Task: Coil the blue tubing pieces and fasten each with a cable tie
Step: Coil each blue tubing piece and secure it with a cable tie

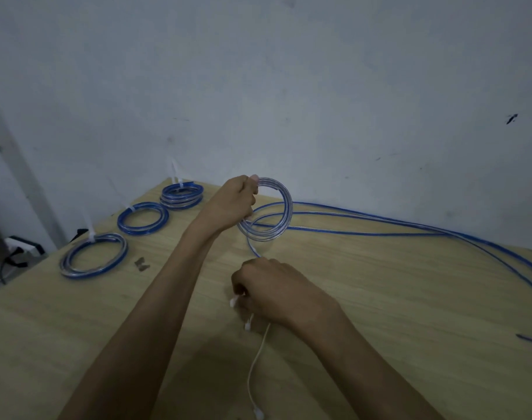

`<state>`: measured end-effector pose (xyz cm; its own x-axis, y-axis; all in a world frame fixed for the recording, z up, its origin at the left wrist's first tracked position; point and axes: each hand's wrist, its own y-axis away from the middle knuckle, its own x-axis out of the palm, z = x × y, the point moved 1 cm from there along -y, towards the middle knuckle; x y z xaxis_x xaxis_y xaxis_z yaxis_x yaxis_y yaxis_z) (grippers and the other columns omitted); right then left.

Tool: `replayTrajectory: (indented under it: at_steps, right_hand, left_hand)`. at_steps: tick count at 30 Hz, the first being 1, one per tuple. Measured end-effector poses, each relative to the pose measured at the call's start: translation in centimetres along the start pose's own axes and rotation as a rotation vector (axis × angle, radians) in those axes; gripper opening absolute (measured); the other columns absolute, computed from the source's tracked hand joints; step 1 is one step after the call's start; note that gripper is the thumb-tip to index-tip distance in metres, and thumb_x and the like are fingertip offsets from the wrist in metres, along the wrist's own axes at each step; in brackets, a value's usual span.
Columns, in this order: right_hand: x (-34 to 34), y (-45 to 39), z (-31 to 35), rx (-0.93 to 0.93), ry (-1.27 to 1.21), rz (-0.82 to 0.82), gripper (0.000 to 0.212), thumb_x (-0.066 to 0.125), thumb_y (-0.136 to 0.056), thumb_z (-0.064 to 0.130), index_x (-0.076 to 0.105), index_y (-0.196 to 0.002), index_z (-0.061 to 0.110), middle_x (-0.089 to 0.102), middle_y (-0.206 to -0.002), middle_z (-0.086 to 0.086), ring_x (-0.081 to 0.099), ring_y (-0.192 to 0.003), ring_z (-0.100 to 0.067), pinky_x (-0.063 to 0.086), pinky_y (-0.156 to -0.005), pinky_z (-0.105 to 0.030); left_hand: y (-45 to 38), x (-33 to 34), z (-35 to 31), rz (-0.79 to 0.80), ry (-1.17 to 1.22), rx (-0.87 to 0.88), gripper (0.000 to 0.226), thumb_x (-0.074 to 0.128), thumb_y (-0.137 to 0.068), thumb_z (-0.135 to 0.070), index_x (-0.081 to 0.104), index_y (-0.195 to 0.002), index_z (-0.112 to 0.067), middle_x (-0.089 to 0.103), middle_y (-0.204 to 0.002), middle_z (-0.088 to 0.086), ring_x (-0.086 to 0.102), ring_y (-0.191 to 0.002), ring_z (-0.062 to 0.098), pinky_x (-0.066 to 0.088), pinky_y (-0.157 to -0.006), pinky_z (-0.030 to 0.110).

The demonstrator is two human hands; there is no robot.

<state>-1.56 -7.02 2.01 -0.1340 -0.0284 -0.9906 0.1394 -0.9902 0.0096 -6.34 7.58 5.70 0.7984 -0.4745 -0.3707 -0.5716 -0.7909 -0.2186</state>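
Holding coil: my left hand (234, 201) gripped the blue tubing coil (269, 210) upright above the wooden table (380, 298), ring facing me.
Loose tubing (410, 225): ran lengthwise toward the right edge.
Right hand (271, 289): knuckles up, fingers curled on white cable ties (249, 324).
Writing: I read none.

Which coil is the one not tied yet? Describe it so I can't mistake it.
On the wooden table, three tied coils lie flat along the left edge. The untied coil is right of them, gripped upright in the left hand. Unlike the others, it carries no white cable tie and trails loose tubing.
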Motion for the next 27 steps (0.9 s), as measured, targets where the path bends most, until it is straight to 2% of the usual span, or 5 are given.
replayTrajectory:
  at_steps: [5, 9, 14, 19, 27]
  right_hand:
    - [-3.3, 1.1, -1.4, 0.007, -0.162, -0.159, 0.015, 0.064, -0.094, 0.033, 0.069, -0.101, 0.021, 0.068, -0.099, 0.004, 0.059, -0.088, -0.016, 0.050, -0.078, -0.036]
    - [-6.3, 2.6, -3.7, 0.066, -0.304, -0.331, 0.010, 0.064, -0.094, 0.035, 0.070, -0.092, 0.027, 0.064, -0.077, 0.016, 0.054, -0.068, 0.002, 0.046, -0.068, -0.025]
    - [-8.6, 4.2, -6.5, 0.120, -0.484, -0.509, 0.010, 0.066, -0.095, 0.032, 0.075, -0.095, 0.027, 0.070, -0.078, 0.013, 0.063, -0.071, -0.008, 0.043, -0.063, -0.014]
    - [-9.6, 5.3, -7.9, 0.107, -0.679, -0.592, 0.011, 0.065, -0.097, 0.021, 0.075, -0.095, 0.023, 0.072, -0.081, 0.005, 0.064, -0.070, -0.010, 0.048, -0.068, -0.028]
    - [-10.8, 6.0, -7.6, 0.039, -0.895, -0.742, 0.011, 0.062, -0.099, 0.013, 0.072, -0.101, 0.014, 0.076, -0.086, -0.002, 0.060, -0.054, -0.019, 0.045, -0.054, -0.025]
  left_hand:
    - [0.0, -0.6, 0.0, -0.007, 0.020, -0.020, 0.037, 0.031, -0.110, -0.035, 0.043, -0.081, -0.015, 0.027, -0.063, -0.004, 0.025, -0.050, 0.011, 0.027, -0.053, 0.028]
    - [0.0, -0.7, -0.2, -0.014, 0.055, -0.035, 0.039, 0.031, -0.109, -0.037, 0.041, -0.079, -0.016, 0.026, -0.061, -0.005, 0.024, -0.052, 0.012, 0.025, -0.056, 0.032]
    - [0.1, -0.9, -0.3, -0.013, 0.071, -0.058, 0.040, 0.031, -0.109, -0.038, 0.041, -0.078, -0.016, 0.028, -0.063, -0.004, 0.028, -0.052, 0.012, 0.029, -0.057, 0.029]
    - [0.3, -0.4, -0.6, -0.005, 0.079, -0.097, 0.038, 0.029, -0.110, -0.036, 0.041, -0.079, -0.017, 0.028, -0.067, -0.001, 0.029, -0.055, 0.013, 0.030, -0.059, 0.030]
    - [0.1, -0.2, -0.3, -0.031, 0.166, -0.145, 0.040, 0.028, -0.109, -0.043, 0.044, -0.083, -0.016, 0.027, -0.067, -0.002, 0.030, -0.055, 0.013, 0.032, -0.062, 0.031]
